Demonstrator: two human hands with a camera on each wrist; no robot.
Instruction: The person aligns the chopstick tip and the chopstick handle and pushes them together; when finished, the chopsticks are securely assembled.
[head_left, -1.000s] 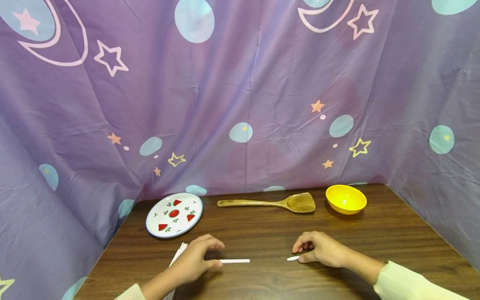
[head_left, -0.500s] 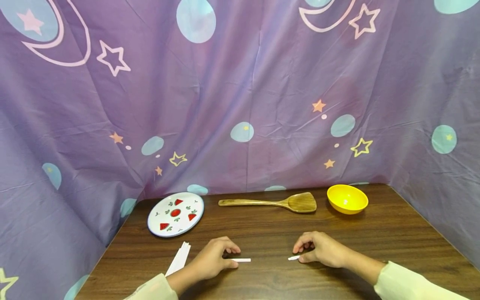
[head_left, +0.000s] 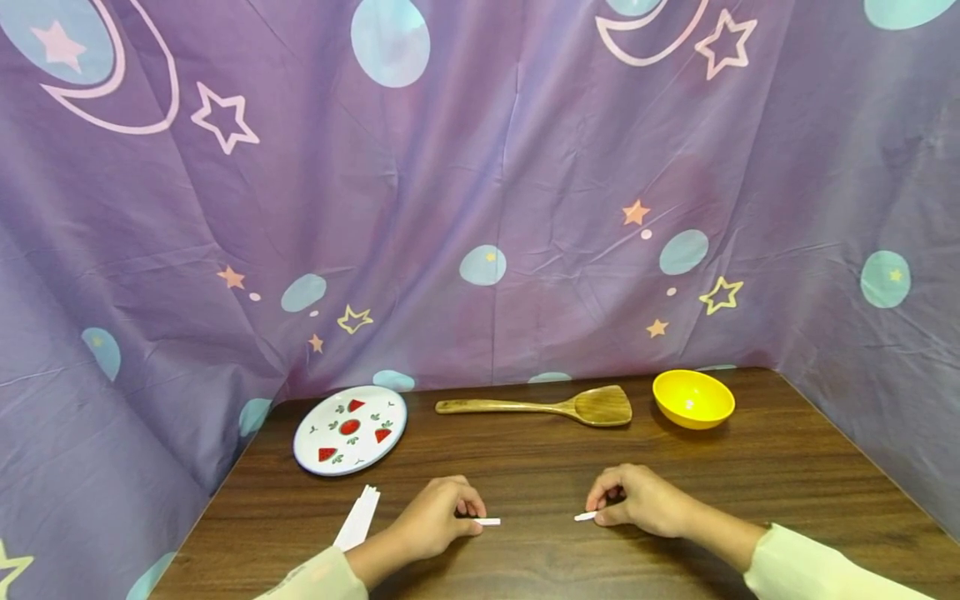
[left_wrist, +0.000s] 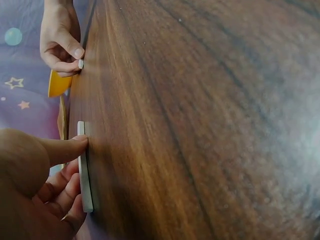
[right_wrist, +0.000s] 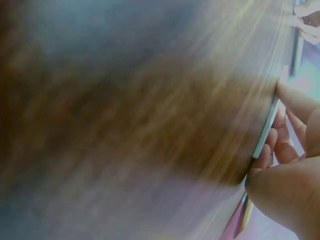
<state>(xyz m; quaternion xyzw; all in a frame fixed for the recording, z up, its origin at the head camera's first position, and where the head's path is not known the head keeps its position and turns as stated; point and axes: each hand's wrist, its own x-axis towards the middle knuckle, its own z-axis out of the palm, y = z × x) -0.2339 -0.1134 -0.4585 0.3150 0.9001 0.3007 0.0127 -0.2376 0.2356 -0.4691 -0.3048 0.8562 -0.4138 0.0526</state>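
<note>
My left hand (head_left: 438, 521) pinches a slim white stick (head_left: 489, 522) between thumb and fingers, low over the wooden table. Most of that white stick (left_wrist: 85, 180) shows in the left wrist view, with the thumb across its upper part. Opposite, my right hand (head_left: 637, 502) pinches a second white stick (head_left: 585, 517), whose narrowed tip points left. The right wrist view shows this second stick (right_wrist: 267, 127) running along the fingers. A gap of bare wood separates the two sticks. Whether either stick touches the table, I cannot tell.
Beside the left forearm lies a sheaf of white sticks (head_left: 356, 518). Farther back stand a white plate (head_left: 307, 450) with watermelon pictures, a wooden spatula (head_left: 600, 407) and a yellow bowl (head_left: 692, 400). A purple star-patterned cloth (head_left: 420, 208) hangs behind the table.
My left hand has moved right along its stick, whose free end stayed put, and its fingers have closed in on it. The sheaf now shows more fully. The right hand has barely moved.
</note>
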